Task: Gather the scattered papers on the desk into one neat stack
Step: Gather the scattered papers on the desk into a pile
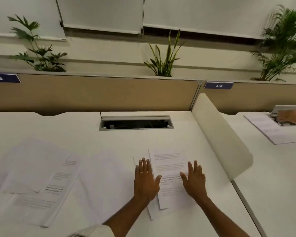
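Note:
A printed sheet (169, 161) lies on the white desk (85, 127) right of centre, on top of another sheet whose edge shows at its left. My left hand (146, 178) rests flat on the left edge of these sheets, fingers spread. My right hand (194, 180) lies flat on the sheet's right part, fingers apart. Neither hand grips anything. More papers are spread to the left: a loose overlapping pile (32, 177) with printed text and a blank-looking sheet (106, 182) in the middle.
An open cable tray (136, 123) is set into the desk at the back. A cream divider panel (224, 135) stands at the right. On the neighbouring desk lie more papers (270, 129) and another person's hand (290, 116). Plants stand behind the beige partition (92, 93).

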`<state>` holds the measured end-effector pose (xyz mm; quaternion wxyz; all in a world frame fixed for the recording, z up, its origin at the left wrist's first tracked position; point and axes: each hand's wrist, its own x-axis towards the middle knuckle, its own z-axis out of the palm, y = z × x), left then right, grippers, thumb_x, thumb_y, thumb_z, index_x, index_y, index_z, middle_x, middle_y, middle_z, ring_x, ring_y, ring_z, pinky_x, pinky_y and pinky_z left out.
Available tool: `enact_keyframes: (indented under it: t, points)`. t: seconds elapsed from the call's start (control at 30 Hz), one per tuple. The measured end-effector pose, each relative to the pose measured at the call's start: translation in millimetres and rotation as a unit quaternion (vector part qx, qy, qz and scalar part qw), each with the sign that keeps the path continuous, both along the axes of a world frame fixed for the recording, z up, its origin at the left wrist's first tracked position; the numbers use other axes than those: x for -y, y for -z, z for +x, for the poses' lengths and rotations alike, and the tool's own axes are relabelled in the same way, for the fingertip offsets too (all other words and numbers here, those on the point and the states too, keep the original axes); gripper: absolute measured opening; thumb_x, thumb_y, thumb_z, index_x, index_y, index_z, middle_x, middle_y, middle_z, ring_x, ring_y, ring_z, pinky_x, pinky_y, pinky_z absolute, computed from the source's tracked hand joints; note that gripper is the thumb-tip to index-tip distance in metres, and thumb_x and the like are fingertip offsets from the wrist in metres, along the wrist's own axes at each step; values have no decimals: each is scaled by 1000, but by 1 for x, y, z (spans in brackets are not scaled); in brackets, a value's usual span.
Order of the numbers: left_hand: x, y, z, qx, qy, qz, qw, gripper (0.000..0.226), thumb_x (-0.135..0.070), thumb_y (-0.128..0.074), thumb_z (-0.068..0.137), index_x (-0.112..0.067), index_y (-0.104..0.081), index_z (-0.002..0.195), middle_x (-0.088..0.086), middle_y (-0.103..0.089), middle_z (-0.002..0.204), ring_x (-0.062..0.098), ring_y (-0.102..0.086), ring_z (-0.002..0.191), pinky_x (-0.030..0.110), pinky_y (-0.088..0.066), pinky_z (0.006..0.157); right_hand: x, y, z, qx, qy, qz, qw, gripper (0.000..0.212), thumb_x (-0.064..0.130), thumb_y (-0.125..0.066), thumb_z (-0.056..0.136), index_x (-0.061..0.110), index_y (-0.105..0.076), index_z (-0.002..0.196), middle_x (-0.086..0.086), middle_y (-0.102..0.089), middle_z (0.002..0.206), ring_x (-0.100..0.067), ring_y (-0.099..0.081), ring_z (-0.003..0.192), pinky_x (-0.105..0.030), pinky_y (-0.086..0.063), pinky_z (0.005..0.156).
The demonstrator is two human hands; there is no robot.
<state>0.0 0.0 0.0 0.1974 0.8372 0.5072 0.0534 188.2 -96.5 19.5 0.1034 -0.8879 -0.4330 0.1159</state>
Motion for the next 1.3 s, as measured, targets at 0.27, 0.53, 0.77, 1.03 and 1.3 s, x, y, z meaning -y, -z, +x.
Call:
enact_keyframes:
  t: [0.27,0.53,0.77,1.03,1.3]
  points:
    - [15,18,-17,-34,20,-68,997,127,-84,23,60,-6,4,159,19,9,167,32,2,156,39,11,121,13,34,-4,-63,-22,-99,993,91,64,-44,99,16,-4,165,-12,4,173,-36,1,159,-56,-10,125]
    - [22,24,-20,11,16,-80,997,90,-55,-42,98,-10,6,159,15,12,168,29,6,156,33,10,120,12,39,-15,-98,-61,-63,991,126,95,-40,70,12,-18,163,-15,-9,172,-37,-17,157,-49,-23,124]
    - [26,21,-21,72,13,-129,989,92,-37,-56,99,-12,10,158,10,21,166,23,8,156,31,-10,125,2,31,-3,-221,94,54,969,90,15,-82,84,-4,-30,155,-25,-42,156,-39,-44,142,-50,-36,117]
    - [25,11,-15,275,-124,-187,935,99,-1,-70,88,-15,-3,160,5,10,169,26,-5,156,22,-15,114,11,12,-11,-350,137,140,916,51,2,-67,92,9,-51,140,-7,-65,123,-27,-64,105,-37,-52,86]
    - [10,-24,-11,452,-207,-272,824,44,-11,-63,95,-26,-48,134,6,-65,129,25,-66,115,37,-58,94,30,-22,-31,-402,74,299,862,29,9,-71,94,12,-66,122,-2,-75,114,-16,-73,99,-19,-58,73]
